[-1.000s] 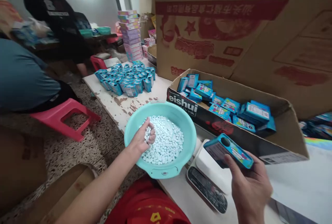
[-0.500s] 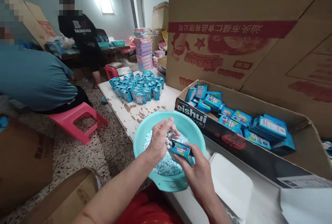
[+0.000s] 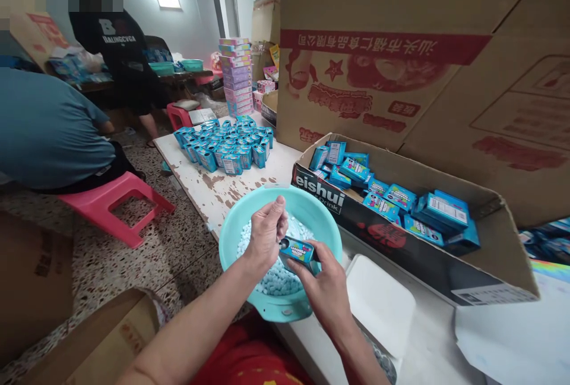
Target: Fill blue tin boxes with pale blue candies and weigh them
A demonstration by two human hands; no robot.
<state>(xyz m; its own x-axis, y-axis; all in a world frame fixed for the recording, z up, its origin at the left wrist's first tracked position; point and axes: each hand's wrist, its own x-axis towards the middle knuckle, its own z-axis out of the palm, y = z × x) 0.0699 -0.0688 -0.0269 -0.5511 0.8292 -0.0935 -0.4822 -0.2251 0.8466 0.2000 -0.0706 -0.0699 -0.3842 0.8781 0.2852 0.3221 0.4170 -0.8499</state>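
Observation:
My left hand is cupped shut over a handful of pale blue tablets, held against the open end of a small blue box. That box is gripped in my right hand. Both hands hover over a teal bowl holding many pale blue tablets at the table's near edge.
A low cardboard tray of blue boxes sits right of the bowl, with a white scale in front. Several blue boxes stand further along the table. Large cartons rise behind. Two people and pink stools are at left.
My left hand lifted tablets out of the bowl. My right hand brought the blue box from over the scale to the bowl, where the hands met and have stayed.

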